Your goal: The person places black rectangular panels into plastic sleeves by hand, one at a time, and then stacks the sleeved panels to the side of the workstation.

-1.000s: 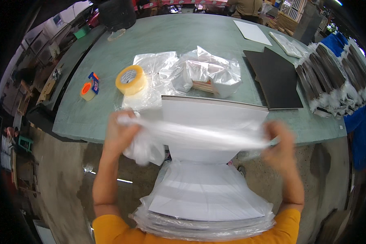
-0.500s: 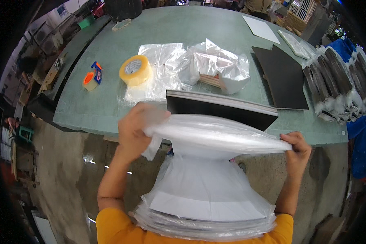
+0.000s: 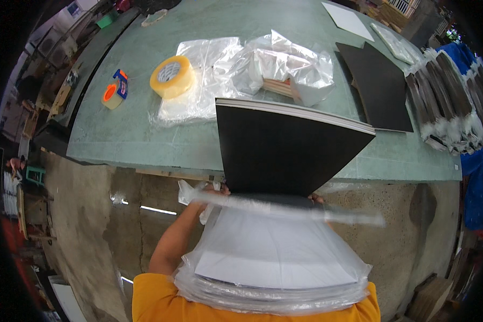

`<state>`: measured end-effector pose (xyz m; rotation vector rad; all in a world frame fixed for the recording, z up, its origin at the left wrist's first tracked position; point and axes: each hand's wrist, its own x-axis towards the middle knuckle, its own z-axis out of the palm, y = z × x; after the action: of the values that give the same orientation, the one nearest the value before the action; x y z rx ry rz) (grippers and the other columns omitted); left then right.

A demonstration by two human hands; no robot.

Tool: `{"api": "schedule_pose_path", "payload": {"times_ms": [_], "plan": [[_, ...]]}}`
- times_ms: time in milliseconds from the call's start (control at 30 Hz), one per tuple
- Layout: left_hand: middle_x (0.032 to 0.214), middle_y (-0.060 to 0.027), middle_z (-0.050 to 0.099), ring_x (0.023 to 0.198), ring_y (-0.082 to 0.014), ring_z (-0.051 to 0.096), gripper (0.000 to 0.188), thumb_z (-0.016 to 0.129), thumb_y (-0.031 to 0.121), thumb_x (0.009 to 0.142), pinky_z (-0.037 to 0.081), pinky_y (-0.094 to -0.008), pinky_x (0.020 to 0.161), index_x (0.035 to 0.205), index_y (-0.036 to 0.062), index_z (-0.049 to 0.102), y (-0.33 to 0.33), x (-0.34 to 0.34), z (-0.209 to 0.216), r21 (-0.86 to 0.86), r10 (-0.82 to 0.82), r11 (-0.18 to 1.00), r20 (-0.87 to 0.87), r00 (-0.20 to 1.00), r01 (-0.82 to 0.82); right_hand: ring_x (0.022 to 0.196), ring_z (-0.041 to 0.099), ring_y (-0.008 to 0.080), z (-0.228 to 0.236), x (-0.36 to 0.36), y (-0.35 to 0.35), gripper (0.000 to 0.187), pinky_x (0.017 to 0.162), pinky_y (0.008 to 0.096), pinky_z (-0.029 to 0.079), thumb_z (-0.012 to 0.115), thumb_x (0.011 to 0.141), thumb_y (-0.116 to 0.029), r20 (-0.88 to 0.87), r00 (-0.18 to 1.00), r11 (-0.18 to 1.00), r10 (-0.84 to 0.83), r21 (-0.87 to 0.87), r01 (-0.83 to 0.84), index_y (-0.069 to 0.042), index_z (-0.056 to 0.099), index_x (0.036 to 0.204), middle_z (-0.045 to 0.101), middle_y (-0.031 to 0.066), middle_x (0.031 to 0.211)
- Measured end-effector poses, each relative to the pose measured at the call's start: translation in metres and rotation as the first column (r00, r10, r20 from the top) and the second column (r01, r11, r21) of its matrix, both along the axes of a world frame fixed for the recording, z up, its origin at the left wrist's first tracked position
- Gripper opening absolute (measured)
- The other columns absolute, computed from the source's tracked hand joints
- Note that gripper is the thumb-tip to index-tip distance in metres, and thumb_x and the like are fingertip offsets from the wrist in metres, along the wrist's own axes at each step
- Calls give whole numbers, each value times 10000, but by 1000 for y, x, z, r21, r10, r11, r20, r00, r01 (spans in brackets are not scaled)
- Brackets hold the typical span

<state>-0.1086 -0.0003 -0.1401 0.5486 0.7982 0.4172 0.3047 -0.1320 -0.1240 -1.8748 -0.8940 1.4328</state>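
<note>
A stack of flat panels with a black face and pale layered edges leans upright against the table's near edge. My left hand is at its lower left side and my right hand at its lower right; both seem closed on its edges, though most of the fingers are hidden. Between the stack and my body, a clear plastic bag lies over white sheets, with more folded plastic below them. The bag's blurred upper edge crosses in front of my hands and hides part of them.
On the green table lie a tape roll, a small tape dispenser, flat plastic bags and a crumpled plastic wrap. Black boards, a white sheet and wrapped dark bundles are at right.
My hands have come down and inward from the stretched bag mouth to the stack's lower sides. The plastic edge has dropped toward me, baring more of the black face.
</note>
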Motion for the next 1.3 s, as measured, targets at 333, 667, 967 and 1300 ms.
{"api": "schedule_pose_path", "payload": {"times_ms": [333,667,967,1300], "plan": [[794,-39,572,764,-156,510,251,585,281,782,390,-296,717,852,40,588,-11,27,143,534,-239,519,-659,713,668,917,537,233,250,-24,26,245,779,304,418,514,809,-189,-210,588,594,781,542,-595,-19,573,975,570,134,979],[817,-34,558,663,-149,540,355,711,230,660,431,-254,562,942,80,557,-11,21,54,317,83,945,-482,872,86,1170,343,306,143,-43,24,497,976,361,253,419,846,-399,68,572,567,818,71,-820,-46,424,1197,359,174,1266],[836,-154,579,803,-252,566,223,583,183,746,444,-315,674,879,6,562,-11,49,311,702,-45,439,-606,794,560,1204,287,313,258,-36,26,624,983,397,230,416,818,-479,-282,300,412,911,640,-648,14,392,1200,335,197,1274],[708,-145,515,672,-300,520,306,446,333,851,403,-387,607,819,31,486,-19,107,128,550,-151,320,-775,614,772,1243,187,333,149,-67,28,827,1013,354,163,307,782,-624,139,377,387,916,-51,-921,33,227,1279,215,242,1320]]}}
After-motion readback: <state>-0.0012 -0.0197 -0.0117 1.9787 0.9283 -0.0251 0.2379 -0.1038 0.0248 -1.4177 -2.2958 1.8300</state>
